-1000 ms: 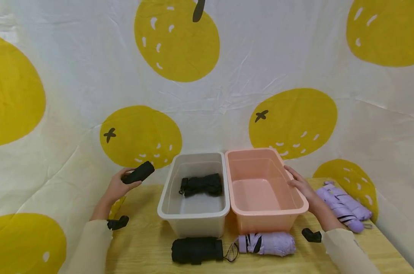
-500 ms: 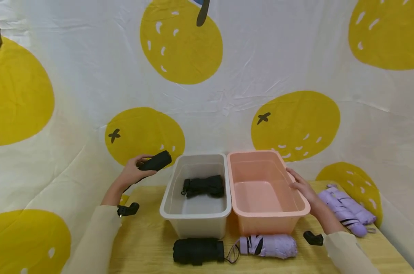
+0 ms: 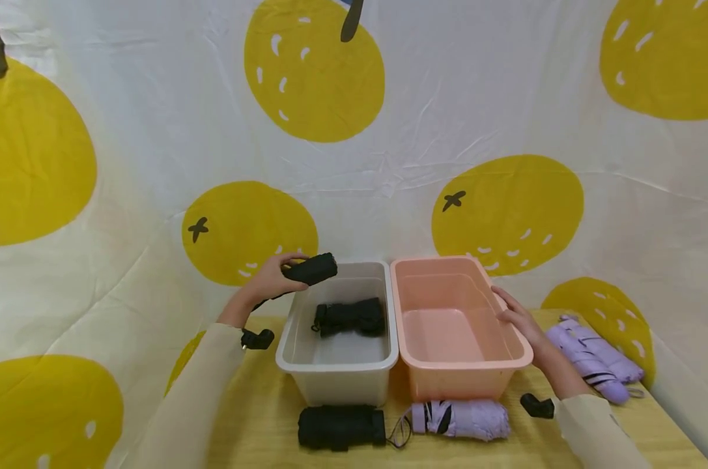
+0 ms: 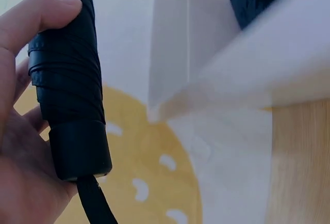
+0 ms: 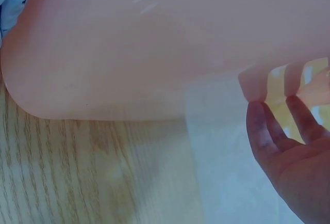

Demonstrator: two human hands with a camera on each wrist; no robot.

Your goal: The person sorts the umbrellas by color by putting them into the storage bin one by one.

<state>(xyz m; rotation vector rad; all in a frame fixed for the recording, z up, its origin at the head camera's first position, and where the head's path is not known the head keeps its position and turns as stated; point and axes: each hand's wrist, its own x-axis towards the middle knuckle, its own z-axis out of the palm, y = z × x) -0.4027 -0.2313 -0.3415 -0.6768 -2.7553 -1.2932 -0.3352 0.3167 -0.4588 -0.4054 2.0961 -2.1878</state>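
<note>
My left hand grips a folded black umbrella, held at the left rim of the grey bin. Close up in the left wrist view, the thumb lies across the same umbrella, and a strap hangs from its handle end. Inside the grey bin lies another black umbrella. My right hand rests at the right rim of the pink bin. In the right wrist view, its extended fingers touch the bin's outer wall.
In front of the bins lie a black umbrella and a lilac umbrella on the wooden table. Lilac umbrellas lie at the right side. A fruit-printed cloth hangs behind.
My left hand has moved right with the umbrella, from left of the grey bin to its left rim. The right hand stays at the pink bin.
</note>
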